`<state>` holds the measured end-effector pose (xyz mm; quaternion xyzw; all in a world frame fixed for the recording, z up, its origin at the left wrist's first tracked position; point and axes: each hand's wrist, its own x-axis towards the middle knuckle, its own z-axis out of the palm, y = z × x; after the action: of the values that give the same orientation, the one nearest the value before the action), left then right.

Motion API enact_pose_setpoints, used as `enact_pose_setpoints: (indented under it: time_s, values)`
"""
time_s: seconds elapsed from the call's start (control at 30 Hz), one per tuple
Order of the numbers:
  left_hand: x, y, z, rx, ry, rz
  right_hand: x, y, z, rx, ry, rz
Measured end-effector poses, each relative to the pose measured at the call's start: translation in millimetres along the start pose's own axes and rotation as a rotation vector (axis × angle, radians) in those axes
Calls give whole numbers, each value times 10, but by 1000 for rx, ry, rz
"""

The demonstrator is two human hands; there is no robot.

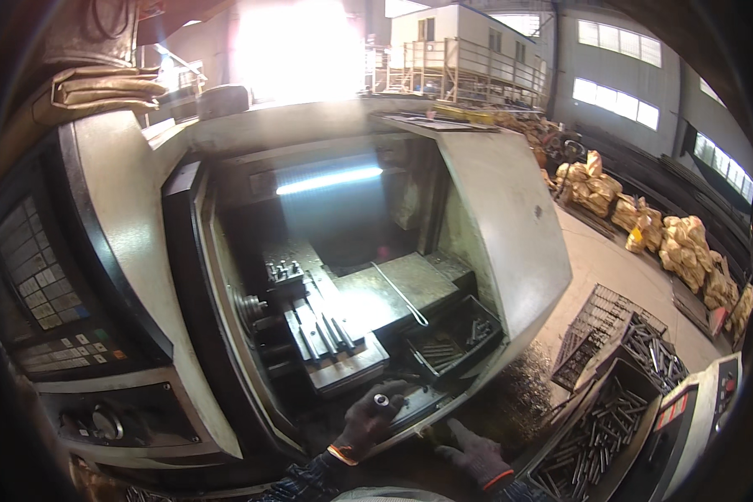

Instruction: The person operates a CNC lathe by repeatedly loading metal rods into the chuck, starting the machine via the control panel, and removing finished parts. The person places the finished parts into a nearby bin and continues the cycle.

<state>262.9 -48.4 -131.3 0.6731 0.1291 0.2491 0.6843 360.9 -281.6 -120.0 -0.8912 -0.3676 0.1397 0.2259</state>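
Observation:
My left hand (366,427), in a dark grey glove with an orange cuff, is closed around a small metal cylinder (381,401) at the front sill of a lathe's open enclosure. The cylinder's round end faces up, and the rest of it is hidden in the fingers. To its right, outside the sill, my gloved right hand (478,458) has its fingers apart with nothing visible in them. Beyond my left hand is the tool slide (351,366) with several tool holders. A black tray (468,356) holding short metal pieces sits inside the enclosure.
A thin hooked rod (402,294) lies on the flat metal cover. The control panel (58,293) stands at left. At lower right are a bin of metal rods (590,435), another heap of rods (654,351) and a wire rack (598,322). Tan sacks (686,251) line the floor beyond.

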Motion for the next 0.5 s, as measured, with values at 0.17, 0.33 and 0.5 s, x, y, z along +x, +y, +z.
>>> enact_pose_setpoints:
  time_s: [0.17, 0.33, 0.5]
  values:
    - [-66, 271, -119, 195, 9, 219, 614, -484, -186, 235, -188, -237]
    - [149, 282, -107, -394, -112, -143, 1210, -464, 48, 329, -262, -903]
    - [768, 10, -130, -136, 48, 22, 1688, -127, 52, 732, -329, -389]
